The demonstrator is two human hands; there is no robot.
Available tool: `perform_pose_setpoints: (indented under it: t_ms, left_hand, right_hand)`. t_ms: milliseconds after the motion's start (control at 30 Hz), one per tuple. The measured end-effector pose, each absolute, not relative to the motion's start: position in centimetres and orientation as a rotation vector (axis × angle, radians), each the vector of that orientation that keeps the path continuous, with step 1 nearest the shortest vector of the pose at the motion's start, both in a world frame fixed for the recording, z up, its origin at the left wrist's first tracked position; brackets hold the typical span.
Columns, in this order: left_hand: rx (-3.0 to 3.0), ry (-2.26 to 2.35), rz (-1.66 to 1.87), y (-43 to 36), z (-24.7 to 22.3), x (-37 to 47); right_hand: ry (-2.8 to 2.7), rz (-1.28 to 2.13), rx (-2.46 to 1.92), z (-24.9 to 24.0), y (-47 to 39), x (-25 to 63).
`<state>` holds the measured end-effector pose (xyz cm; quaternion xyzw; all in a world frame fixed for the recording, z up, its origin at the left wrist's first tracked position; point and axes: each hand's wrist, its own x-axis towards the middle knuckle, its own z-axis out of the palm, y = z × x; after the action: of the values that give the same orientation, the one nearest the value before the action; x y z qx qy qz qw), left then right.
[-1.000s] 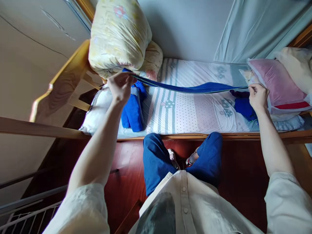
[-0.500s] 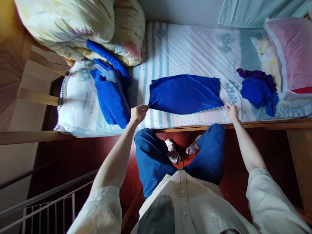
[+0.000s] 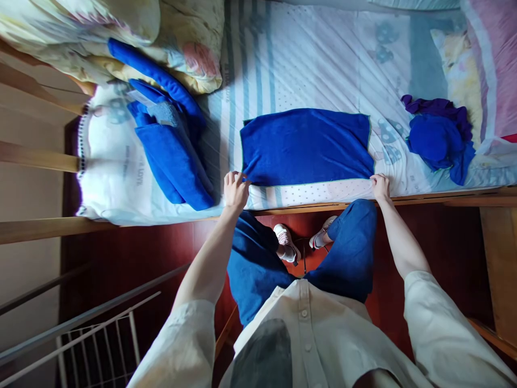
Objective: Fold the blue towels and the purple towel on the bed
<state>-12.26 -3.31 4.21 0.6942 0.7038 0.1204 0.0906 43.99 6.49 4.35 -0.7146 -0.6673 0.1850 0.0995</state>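
A blue towel (image 3: 307, 145) with a thin green edge lies spread out on the bed (image 3: 311, 191), its long side facing me. My left hand (image 3: 236, 188) is closed at the towel's near left corner, and my right hand (image 3: 381, 187) pinches the near right corner. Small wrinkles run in from both gripped corners. Left of it rests a folded pile of blue towels (image 3: 173, 161) with a pale label on top. A crumpled blue cloth (image 3: 436, 141) sits to the right, partly over a dark purple cloth (image 3: 454, 114).
A bunched floral quilt (image 3: 189, 48) fills the back left of the bed. At the right end is a pink pillow (image 3: 498, 70). A wooden bed rail (image 3: 40, 229) runs at the left, and a white metal rack (image 3: 97, 345) stands lower left on the floor.
The towel's near edge has gone from slightly bowed and lifted to straighter and flatter on the bed. My left hand has turned more palm-down. The whole view has shifted a little.
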Motion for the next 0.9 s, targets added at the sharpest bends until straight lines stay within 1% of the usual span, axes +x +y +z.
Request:
perform_pose_setpoints:
  t_ms: [100,300,567,900]
  left_hand:
    - [2.068,2.089,0.285,-3.3,4.3,-12.9]
    - [1.986,2.074,-0.004,-4.8,5.3,-14.4]
    - [1.927,2.009,-0.219,-5.7,6.3,-13.6]
    - [1.84,2.065,-0.321,-6.2,6.4,-12.6]
  right_hand:
    - [-2.03,0.574,-2.139,4.5,5.9,44.0]
    - [-2.117,0.608,-2.176,5.8,4.2,44.7]
    - [-2.096,0.606,-2.3,7.7,2.9,43.8]
    - [-2.082,0.599,-2.406,8.1,3.0,43.8]
